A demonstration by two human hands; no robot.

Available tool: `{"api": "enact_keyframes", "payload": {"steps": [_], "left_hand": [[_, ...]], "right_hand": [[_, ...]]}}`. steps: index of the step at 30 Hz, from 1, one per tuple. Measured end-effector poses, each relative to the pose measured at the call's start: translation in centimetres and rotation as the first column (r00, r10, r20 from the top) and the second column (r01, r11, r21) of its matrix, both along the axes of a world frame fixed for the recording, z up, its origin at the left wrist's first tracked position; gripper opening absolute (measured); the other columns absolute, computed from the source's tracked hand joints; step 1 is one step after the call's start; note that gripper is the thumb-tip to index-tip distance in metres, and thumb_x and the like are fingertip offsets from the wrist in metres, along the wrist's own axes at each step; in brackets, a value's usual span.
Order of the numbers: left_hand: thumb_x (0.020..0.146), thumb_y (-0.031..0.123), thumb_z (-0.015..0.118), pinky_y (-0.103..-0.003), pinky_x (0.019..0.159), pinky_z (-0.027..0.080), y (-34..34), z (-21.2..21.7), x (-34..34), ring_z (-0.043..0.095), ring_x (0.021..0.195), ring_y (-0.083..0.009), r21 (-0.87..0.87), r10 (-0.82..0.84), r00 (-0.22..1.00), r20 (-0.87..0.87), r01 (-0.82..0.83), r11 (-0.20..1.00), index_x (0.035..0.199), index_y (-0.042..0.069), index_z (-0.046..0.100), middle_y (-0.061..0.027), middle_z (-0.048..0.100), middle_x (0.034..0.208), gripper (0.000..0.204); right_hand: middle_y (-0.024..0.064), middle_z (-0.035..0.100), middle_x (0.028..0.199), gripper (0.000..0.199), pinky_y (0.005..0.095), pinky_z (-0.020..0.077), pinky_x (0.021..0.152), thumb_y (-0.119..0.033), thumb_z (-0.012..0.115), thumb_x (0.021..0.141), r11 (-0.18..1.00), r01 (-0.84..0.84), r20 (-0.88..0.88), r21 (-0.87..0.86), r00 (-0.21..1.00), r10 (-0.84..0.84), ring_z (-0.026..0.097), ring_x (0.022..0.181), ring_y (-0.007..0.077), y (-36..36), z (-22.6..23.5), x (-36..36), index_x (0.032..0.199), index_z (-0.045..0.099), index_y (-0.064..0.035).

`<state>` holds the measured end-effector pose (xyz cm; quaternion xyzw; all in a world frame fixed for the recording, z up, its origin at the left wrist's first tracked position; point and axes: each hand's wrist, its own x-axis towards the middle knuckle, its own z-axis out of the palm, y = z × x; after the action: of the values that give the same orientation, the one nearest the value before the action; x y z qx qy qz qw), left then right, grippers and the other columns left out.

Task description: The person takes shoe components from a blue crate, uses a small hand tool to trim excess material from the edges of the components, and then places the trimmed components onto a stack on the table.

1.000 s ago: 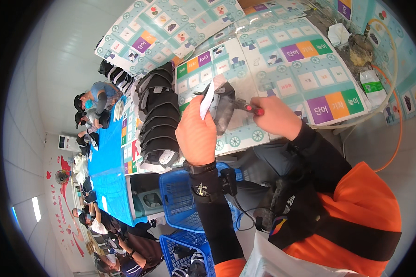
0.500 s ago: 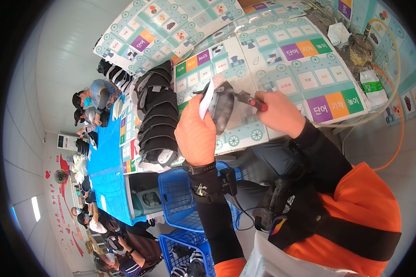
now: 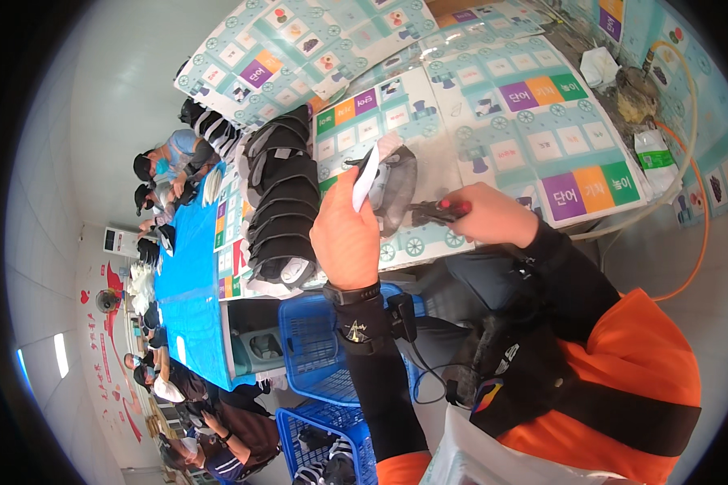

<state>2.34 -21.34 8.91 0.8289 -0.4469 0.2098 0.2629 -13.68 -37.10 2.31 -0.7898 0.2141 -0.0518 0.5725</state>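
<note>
My left hand (image 3: 345,242) is closed on the edge of a grey cap (image 3: 398,190), gripping it by the white, curved brim-like part, with the hollow crown turned to the right. To the right, my right hand (image 3: 493,215) closes around a slim dark tool (image 3: 435,212) with a red part by the fingers. The tool's tip is close to the cap's lower right edge; whether they touch I cannot tell. Its exact kind is not clear. A long nested row of black caps (image 3: 281,206) lies left of my left hand.
The table is covered with printed sheets (image 3: 534,153). A green-and-white packet (image 3: 655,153) and a pale hose (image 3: 694,105) are at the right. Blue baskets (image 3: 311,347) stand below the table edge. Several people work along a blue-covered table (image 3: 188,299) at the left.
My right hand and the dark tool have dropped lower and tilted, from the cap's upper right side to its lower right edge. My left hand still holds the cap, nearly in place.
</note>
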Motion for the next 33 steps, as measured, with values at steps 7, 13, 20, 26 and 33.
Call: {"api": "enact_keyframes", "payload": {"steps": [7, 13, 20, 26, 33], "left_hand": [[0.104, 0.016, 0.068, -0.042, 0.079, 0.057, 9.6, 5.5, -1.6, 0.072, 0.096, -0.0474, -0.314, 0.328, 0.944, -0.011, -0.315, 0.896, 0.125, 0.000, 0.072, -0.0291, 0.073, 0.098, 0.027], [0.106, 0.017, 0.066, -0.039, 0.072, 0.052, 21.2, 2.7, 6.4, 0.066, 0.078, -0.0167, -0.360, 0.413, 0.889, -0.198, -0.458, 0.813, 0.109, -0.006, 0.072, -0.0237, 0.069, 0.081, 0.024], [0.103, 0.050, 0.068, -0.042, 0.088, 0.056, 38.4, 4.7, 24.2, 0.066, 0.111, -0.0329, -0.419, 0.640, 0.722, -0.262, -0.682, 0.599, 0.147, -0.005, 0.053, -0.0211, 0.068, 0.129, 0.072], [0.084, 0.022, 0.088, -0.048, 0.103, 0.050, 21.6, -3.8, 19.7, 0.061, 0.124, -0.0407, 0.234, 0.108, 0.994, 0.002, -0.105, 0.967, 0.139, 0.008, 0.063, -0.0189, 0.066, 0.133, 0.062], [0.084, 0.012, 0.078, -0.048, 0.089, 0.055, 17.8, -8.3, 19.0, 0.062, 0.111, -0.0338, 0.258, 0.284, 0.860, 0.424, -0.415, 0.872, 0.134, 0.016, 0.070, -0.0091, 0.064, 0.118, 0.051]], "right_hand": [[0.0292, 0.072, 0.104, 0.030, 0.0506, 0.0539, 0.085, -0.009, 0.066, 0.090, 0.757, 0.426, 0.282, -0.496, 0.903, -0.324, 0.068, 0.101, 0.0504, -7.3, -3.9, -2.7, 0.116, 0.068, 0.0036], [0.0275, 0.063, 0.128, 0.048, 0.0512, 0.0486, 0.103, -0.005, 0.071, 0.090, 0.329, 0.490, 0.269, -0.807, 0.801, -0.534, 0.059, 0.121, 0.0463, -20.0, -15.1, -7.7, 0.135, 0.057, 0.0033], [0.0214, 0.056, 0.139, 0.052, 0.0478, 0.0421, 0.115, 0.000, 0.073, 0.088, 0.539, 0.498, 0.437, -0.679, 0.865, -0.247, 0.051, 0.133, 0.0436, -10.6, -6.7, -2.9, 0.137, 0.057, 0.0012], [0.0210, 0.058, 0.133, 0.034, 0.0455, 0.0472, 0.111, 0.000, 0.072, 0.088, 0.732, 0.317, 0.460, -0.603, 0.888, -0.006, 0.055, 0.129, 0.0422, -2.1, -4.1, -0.8, 0.121, 0.066, -0.0008], [0.0189, 0.073, 0.112, 0.027, 0.0427, 0.0577, 0.095, -0.012, 0.067, 0.096, 0.927, -0.210, 0.523, -0.310, 0.777, 0.351, 0.072, 0.107, 0.0360, 7.6, -1.9, 9.6, 0.121, 0.072, -0.0022]]}}
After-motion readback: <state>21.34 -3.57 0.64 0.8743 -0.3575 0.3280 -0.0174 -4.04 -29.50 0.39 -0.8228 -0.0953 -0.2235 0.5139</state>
